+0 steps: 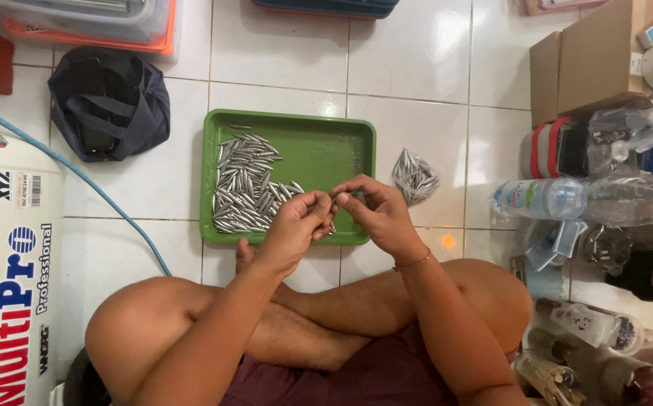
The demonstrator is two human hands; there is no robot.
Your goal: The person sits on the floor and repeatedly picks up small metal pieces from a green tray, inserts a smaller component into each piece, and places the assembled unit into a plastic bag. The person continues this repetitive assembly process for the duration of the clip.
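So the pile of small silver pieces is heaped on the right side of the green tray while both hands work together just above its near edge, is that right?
Not quite: the head view shows the pile of small silver pieces on the left side of the green tray, not the right. The rest holds: the left hand and right hand meet just above its near edge.

Glossy white tiled floor point(409, 53), cardboard box point(593, 64), dark bag point(108, 105)

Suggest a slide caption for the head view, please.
Both hands, left hand and right hand, pinch a small piece over a green tray of silvery pieces.
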